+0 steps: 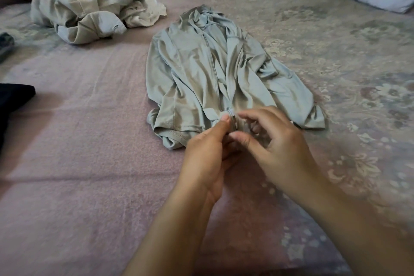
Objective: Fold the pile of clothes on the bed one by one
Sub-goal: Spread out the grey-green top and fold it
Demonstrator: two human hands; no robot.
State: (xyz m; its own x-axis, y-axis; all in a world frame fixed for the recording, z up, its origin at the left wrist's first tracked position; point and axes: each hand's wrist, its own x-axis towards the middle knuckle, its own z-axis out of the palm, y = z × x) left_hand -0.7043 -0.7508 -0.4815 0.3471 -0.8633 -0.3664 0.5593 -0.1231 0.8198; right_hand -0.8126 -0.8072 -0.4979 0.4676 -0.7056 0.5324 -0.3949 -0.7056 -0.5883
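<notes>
Right now both hands meet at the near hem of the grey jacket (pixel 215 69): the left hand (pixel 208 152) pinches the bottom of the zip between thumb and fingers, and the right hand (pixel 277 141), fingers curled, seems to pinch the same spot, though blur hides its exact grip. Beyond the hands the jacket lies spread but rumpled, not yet folded, I'd say barely begun. Past the jacket to its far left sits the pile of beige clothes (pixel 89 11), untouched. Left of the jacket, a dark garment (pixel 13 98) pokes in; folded or not, I can't tell.
</notes>
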